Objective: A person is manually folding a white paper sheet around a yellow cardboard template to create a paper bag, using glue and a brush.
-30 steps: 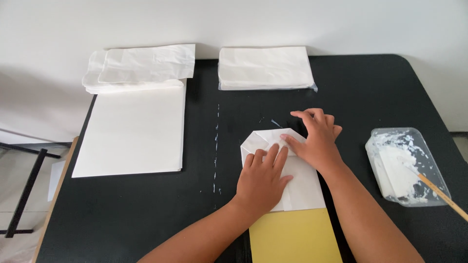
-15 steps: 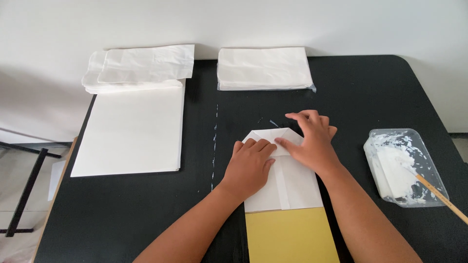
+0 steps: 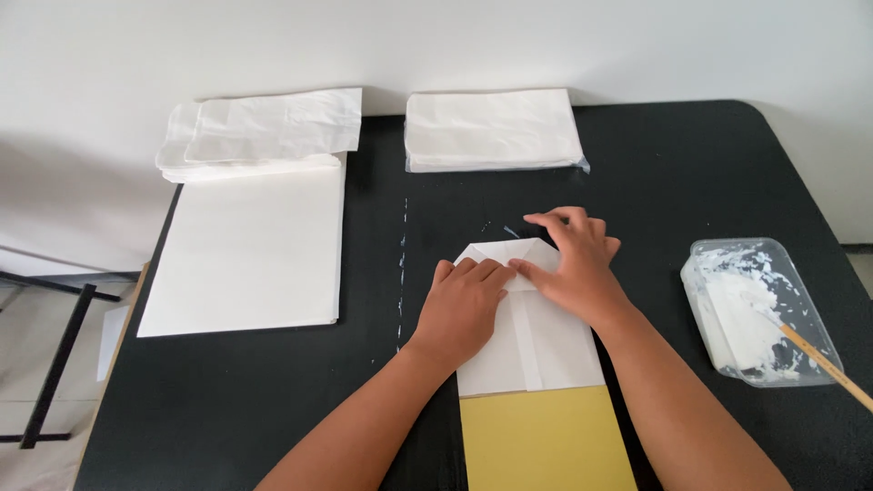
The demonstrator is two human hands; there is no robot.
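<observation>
Both hands have slid closer together: left hand (image 3: 466, 305) and right hand (image 3: 571, 265) press flat, fingers spread, creasing the white paper bag's (image 3: 532, 350) folded end.

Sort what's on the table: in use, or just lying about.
In use: folded paper, left hand, right hand, yellow sheet.
Lying about: glue tub, stick, paper sheets, two bag stacks.

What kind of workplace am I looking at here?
Probably a small craft or hand-assembly bench for paper bags: a black table against a plain wall, stacks of white paper and folded bags, and a tub of white paste with a stick.
</observation>
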